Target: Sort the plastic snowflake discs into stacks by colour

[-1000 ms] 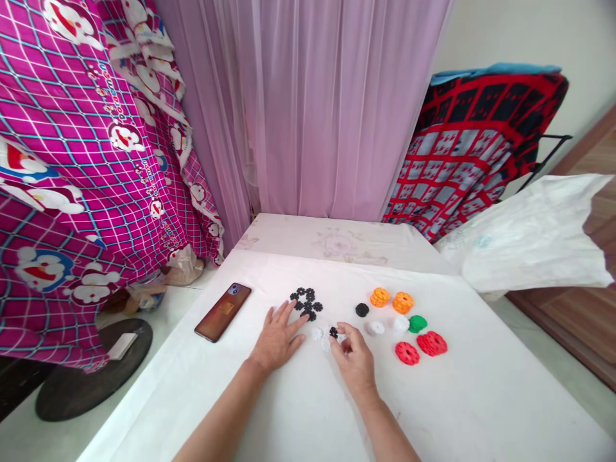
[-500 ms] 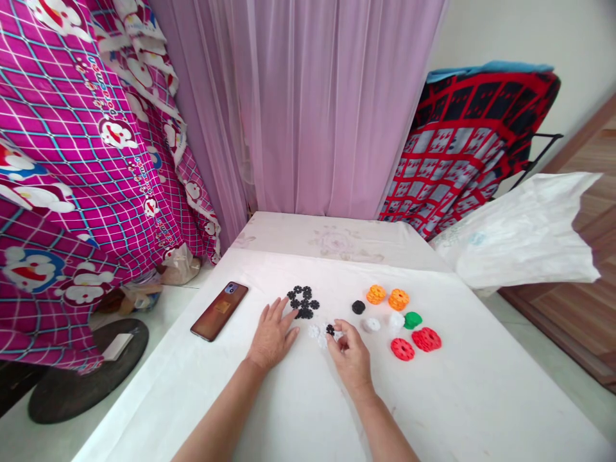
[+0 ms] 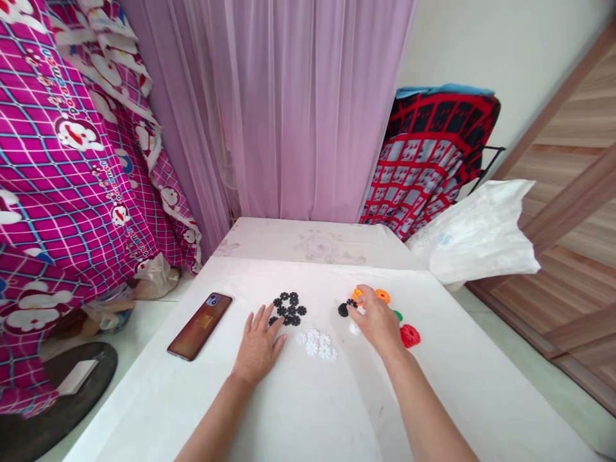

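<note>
The person's right hand [image 3: 378, 319] pinched a black flower-shaped disc [image 3: 352, 302] between thumb and fingertips, just above and beside a black stack [image 3: 343, 310]. The left hand [image 3: 257, 351] lay spread on the white tabletop [image 3: 289, 414], gripping nothing, its fingertips touching the near edge of a black cluster [image 3: 290, 312] of similar discs, some of them set in a ring. Between the two hands, a little nearer the person, lay a group of white discs [image 3: 318, 345].

Around the right hand were two orange stacks [image 3: 383, 296], one partly behind the fingers, along with a white stack [image 3: 354, 328] below them. Part of a green piece [image 3: 398, 316] showed past the knuckles, and red discs [image 3: 410, 335] lay near the wrist.

Well to the left of the left hand, a brown phone [image 3: 199, 327] rested face down. Beyond the table's far edge hung a lilac curtain [image 3: 308, 109], with a white plastic bag [image 3: 481, 234] at the right side.
</note>
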A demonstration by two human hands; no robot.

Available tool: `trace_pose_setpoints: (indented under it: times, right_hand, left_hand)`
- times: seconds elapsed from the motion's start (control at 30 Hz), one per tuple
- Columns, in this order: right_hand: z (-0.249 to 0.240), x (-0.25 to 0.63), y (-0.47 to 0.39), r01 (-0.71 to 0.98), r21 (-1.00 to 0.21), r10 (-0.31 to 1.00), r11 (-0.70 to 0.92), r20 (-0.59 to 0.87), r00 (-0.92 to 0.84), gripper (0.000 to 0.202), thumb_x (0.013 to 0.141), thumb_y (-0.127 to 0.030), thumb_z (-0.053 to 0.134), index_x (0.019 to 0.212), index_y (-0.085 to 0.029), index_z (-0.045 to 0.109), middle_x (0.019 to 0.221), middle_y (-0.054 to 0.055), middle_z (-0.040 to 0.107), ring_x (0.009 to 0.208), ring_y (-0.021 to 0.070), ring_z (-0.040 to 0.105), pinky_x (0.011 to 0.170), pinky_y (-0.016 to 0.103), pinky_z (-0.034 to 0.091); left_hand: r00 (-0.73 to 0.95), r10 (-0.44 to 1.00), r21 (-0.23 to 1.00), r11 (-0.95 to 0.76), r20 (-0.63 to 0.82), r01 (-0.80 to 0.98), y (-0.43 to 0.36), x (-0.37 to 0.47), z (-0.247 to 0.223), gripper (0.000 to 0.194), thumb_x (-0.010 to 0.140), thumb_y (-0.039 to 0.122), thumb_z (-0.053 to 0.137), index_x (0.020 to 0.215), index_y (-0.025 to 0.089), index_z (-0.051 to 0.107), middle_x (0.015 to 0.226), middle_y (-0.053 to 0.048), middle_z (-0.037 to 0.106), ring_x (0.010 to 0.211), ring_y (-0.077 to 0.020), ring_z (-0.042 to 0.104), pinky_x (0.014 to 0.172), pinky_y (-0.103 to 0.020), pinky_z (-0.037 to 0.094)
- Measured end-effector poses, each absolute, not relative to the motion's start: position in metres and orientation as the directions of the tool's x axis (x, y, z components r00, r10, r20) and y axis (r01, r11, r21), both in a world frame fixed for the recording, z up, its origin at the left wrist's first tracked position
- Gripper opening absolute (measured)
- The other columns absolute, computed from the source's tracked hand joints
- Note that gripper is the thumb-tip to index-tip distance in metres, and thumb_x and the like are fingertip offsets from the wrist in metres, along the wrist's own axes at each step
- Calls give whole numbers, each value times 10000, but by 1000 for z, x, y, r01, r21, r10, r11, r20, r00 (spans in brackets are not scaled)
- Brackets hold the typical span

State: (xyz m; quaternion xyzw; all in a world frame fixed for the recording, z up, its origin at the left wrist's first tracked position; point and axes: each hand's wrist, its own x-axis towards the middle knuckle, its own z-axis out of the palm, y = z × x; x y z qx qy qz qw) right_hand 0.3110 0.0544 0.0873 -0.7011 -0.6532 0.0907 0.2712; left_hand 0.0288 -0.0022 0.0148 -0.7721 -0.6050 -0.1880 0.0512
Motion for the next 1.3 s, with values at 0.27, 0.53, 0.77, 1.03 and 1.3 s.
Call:
trace_pose_setpoints:
  times: [0.27, 0.53, 0.77, 1.03, 1.3]
  right_hand:
    - [81, 316, 74, 937, -348, 998, 24, 57, -5, 461, 754, -237, 590, 1213, -241, 540, 980, 12, 728, 997, 222, 616, 726, 292, 388]
    - [75, 310, 79, 938, -346, 997, 34, 81, -6, 437, 757, -229, 597, 1192, -248, 559, 956, -1, 723, 935, 194, 631, 689, 270, 384]
    - [80, 313, 79, 940, -336, 995, 56, 97, -24, 454, 773, -235, 598, 1225, -235, 551, 973, 11, 715, 959, 199, 622, 734, 281, 400]
    - [86, 270, 57, 888, -381, 965, 259, 137, -222, 202, 832, -191, 508, 936, -242, 673, 982, 12, 698, 829, 145, 625, 741, 249, 409]
    - [67, 198, 47, 927, -284, 966, 245, -7, -258, 188, 802, -265, 571, 974, -228, 638, 998, 46, 697, 918, 200, 636, 735, 278, 415]
  left_hand:
    - [204, 914, 178, -279, 350, 944, -1, 27, 12, 370, 916, 407, 447, 1227, 307, 622, 1491, -91, 415, 1387, -327, 346, 1114, -568, 287]
    - [220, 912, 181, -295, 347, 938, 0, 25, 11, 384, 918, 407, 443, 1246, 296, 610, 1487, -93, 422, 1379, -314, 361, 1118, -553, 292]
    - [220, 908, 182, -299, 357, 937, 0, 26, 10, 394, 921, 402, 430, 1245, 267, 609, 1481, -118, 426, 1376, -323, 365, 1111, -561, 298]
    - [34, 912, 298, -168, 408, 940, 4, 19, 2, 342, 901, 199, 368, 1125, 202, 627, 1401, -118, 523, 1333, -286, 437, 1101, -537, 343]
    - [-41, 910, 350, -116, 412, 930, 5, 14, -5, 339, 878, 215, 411, 1162, 206, 596, 1372, -114, 551, 1283, -289, 493, 1079, -540, 374]
